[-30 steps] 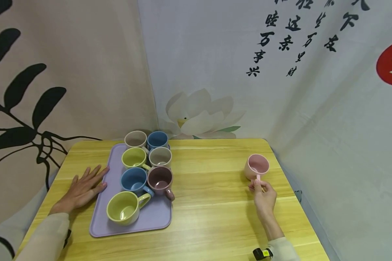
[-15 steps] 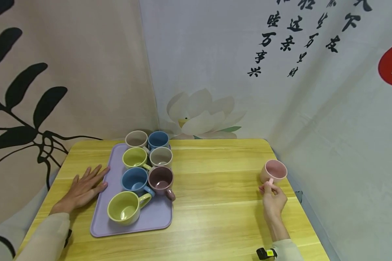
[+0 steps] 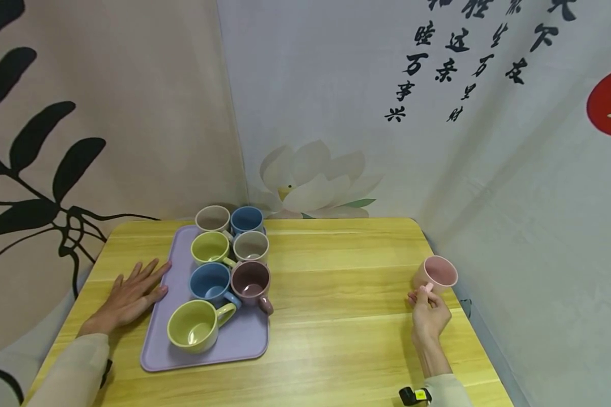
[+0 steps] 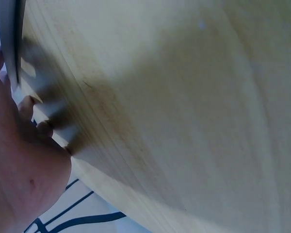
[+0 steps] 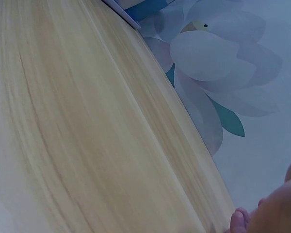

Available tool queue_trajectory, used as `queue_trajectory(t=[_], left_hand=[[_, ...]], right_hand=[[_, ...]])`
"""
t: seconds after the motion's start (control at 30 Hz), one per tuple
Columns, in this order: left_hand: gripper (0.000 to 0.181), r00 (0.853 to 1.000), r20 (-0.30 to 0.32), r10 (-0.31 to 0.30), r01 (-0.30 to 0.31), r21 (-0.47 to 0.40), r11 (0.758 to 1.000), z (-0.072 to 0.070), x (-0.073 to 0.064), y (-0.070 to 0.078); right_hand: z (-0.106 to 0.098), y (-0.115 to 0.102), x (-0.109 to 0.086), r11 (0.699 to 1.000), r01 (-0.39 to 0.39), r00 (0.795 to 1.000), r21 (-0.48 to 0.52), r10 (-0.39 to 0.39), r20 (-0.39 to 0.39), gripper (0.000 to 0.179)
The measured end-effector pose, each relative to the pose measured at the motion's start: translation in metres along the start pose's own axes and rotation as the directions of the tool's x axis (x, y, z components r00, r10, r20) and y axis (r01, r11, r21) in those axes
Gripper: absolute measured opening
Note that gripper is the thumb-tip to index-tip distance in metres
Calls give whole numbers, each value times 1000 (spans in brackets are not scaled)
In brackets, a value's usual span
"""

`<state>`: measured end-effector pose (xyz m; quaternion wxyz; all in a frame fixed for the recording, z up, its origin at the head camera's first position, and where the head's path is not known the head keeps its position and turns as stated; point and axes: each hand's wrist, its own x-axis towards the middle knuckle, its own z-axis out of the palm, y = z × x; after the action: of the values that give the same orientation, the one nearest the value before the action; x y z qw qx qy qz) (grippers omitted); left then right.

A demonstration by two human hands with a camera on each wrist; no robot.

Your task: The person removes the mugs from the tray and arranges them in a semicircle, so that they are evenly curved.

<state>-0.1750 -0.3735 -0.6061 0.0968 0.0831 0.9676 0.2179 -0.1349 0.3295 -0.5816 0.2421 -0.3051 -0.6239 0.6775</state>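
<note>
My right hand pinches the handle of a pink mug close to the table's right edge. The mug is tilted slightly to the right. In the right wrist view only part of that hand shows at the lower right corner, and the mug is out of sight there. On the other side, my left hand lies with fingers spread, fingertips at the left rim of a lilac tray. From the left wrist, the hand appears beside the tray's edge.
Two columns of mugs stand on the tray: yellow, blue, plum, grey and others behind. The wooden table ends at a printed cloth backdrop at the back and right.
My right hand has carried the pink mug rightward and slightly nearer, toward the table's right edge, and the mug leans more. The left hand and the tray have stayed in place.
</note>
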Motion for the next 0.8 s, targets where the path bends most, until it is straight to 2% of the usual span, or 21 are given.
queue_trajectory(t=[0.2,0.33,0.53,0.7,0.8], left_hand=[[76,1000,2,-4,4,0,1000,0,0,0],[76,1000,-1,-4,4,2,1000,0,0,0],[76,1000,1,-6,6,-6,1000,0,0,1],[76,1000,-1,-6,6,-6,1000,1,0,1],[76,1000,-1,-4,4,-6,1000,0,-1,1]], right_hand=[[1,2,1,999,18,1000,36,-17,-23,15],[1,6,1,999,50,998,6,-50,-34,13],[-1,11,0,989,96,993,-112,-103,-58,17],[-3,12,-2,956,126,982,-266,-158,-106,27],[-3,11,-4,944,129,976,-304,-176,-132,36]])
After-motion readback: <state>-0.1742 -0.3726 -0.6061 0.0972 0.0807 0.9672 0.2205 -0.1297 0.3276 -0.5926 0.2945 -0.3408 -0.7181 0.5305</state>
